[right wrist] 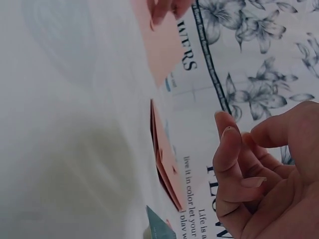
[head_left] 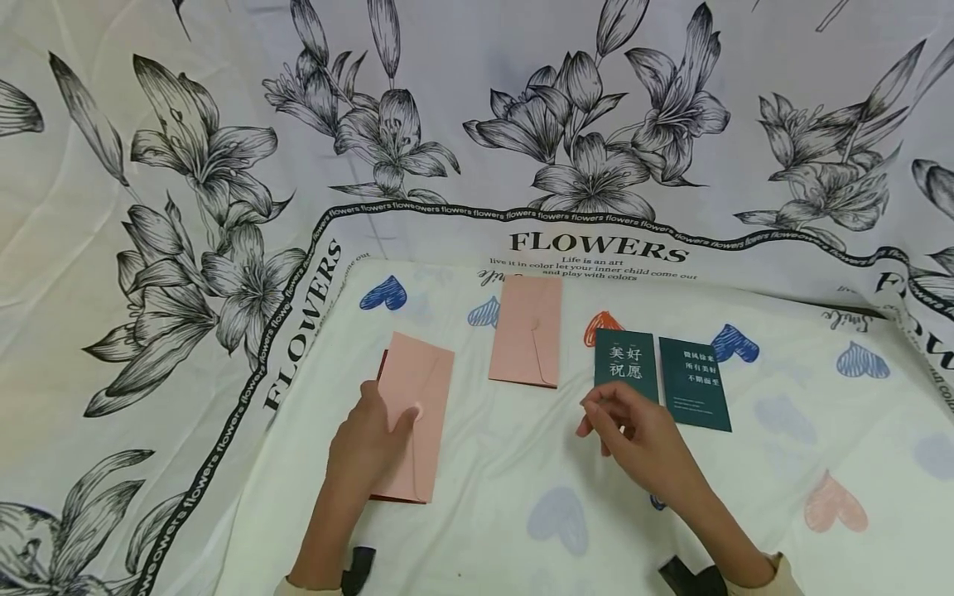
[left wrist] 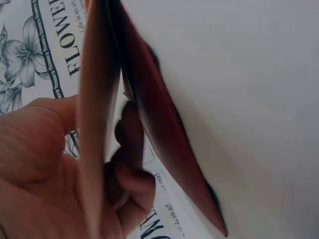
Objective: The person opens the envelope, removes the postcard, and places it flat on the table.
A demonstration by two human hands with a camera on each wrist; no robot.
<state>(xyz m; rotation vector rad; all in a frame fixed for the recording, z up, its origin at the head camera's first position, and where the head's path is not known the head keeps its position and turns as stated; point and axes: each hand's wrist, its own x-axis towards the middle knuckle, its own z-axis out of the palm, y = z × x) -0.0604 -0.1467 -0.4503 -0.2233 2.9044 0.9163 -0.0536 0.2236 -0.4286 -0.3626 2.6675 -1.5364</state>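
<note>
My left hand (head_left: pixel 367 443) grips a pink envelope (head_left: pixel 434 406), with the thumb across its flap near a small round closure. Behind the envelope's left edge a dark red strip shows. In the left wrist view a dark red panel (left wrist: pixel 162 119) spreads apart from the pink one, and curled fingers (left wrist: pixel 137 186) lie between the two. My right hand (head_left: pixel 644 443), fingers loosely bent and holding nothing, overlaps the lower part of a dark green card (head_left: pixel 624 352) with white Chinese characters. A second dark green card (head_left: pixel 695 387) lies just right of it.
Another pink envelope (head_left: pixel 525 331) lies flap side up between the hands, toward the back. A white cloth with coloured hearts (head_left: pixel 559 521) covers the surface, slightly wrinkled. Behind it rises a backdrop (head_left: pixel 462 83) printed with black line flowers and lettering.
</note>
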